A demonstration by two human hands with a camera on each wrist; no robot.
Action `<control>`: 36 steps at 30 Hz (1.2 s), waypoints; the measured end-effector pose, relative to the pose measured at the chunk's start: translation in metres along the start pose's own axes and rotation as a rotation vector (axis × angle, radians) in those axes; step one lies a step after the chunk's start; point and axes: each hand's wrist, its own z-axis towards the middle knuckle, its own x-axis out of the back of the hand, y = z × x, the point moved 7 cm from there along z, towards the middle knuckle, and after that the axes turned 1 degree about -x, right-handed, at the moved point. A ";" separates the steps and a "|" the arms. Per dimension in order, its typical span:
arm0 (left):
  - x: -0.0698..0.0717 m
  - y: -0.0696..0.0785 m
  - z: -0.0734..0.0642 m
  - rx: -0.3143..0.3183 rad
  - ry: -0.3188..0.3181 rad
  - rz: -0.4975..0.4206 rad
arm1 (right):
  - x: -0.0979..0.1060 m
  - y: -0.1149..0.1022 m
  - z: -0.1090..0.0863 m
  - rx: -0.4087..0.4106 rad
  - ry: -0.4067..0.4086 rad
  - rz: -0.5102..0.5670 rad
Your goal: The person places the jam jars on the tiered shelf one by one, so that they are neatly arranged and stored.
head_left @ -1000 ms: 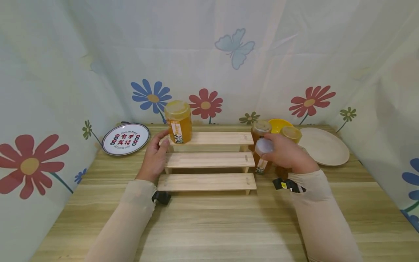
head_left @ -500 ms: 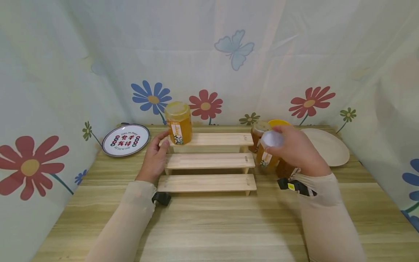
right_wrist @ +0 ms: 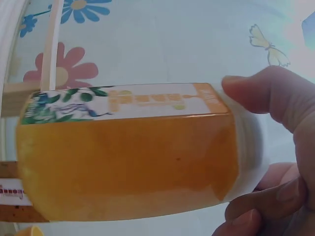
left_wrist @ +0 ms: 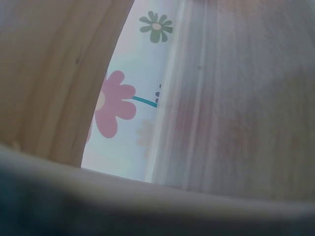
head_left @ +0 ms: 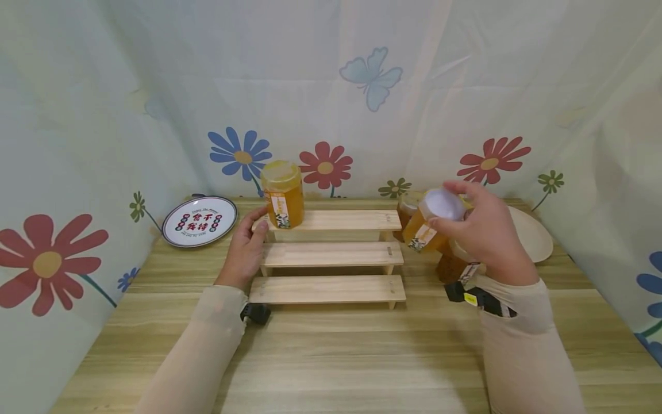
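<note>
One faceted amber jar (right_wrist: 133,164), tilted in right-hand fingers (right_wrist: 270,200).

plate (head_left: 200,222): red characters in two rows, 食不 above 我待; the small curved lettering at top and bottom and the marks in the side roundels are too fine to read. held jar (right_wrist: 133,162): orange characters on a white label (right_wrist: 152,101), blurred. shelf jar (head_left: 292,201): vertical orange characters, too small. brown jar (right_wrist: 11,213): red lettering, cut off. yellow tag (head_left: 470,298): marking illegible.
</note>
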 end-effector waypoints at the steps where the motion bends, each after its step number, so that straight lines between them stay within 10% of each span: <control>1: 0.000 0.000 0.000 0.000 0.001 0.003 | 0.000 -0.001 0.000 0.006 0.015 0.032; 7: 0.001 -0.006 0.002 -0.015 -0.001 0.010 | -0.012 -0.003 0.002 0.036 0.057 0.273; 24: 0.002 -0.009 0.003 -0.023 0.003 0.029 | -0.048 -0.007 0.014 0.085 0.051 0.536; 36: 0.003 -0.008 0.003 -0.031 0.007 0.031 | -0.052 -0.005 0.021 0.072 0.047 0.516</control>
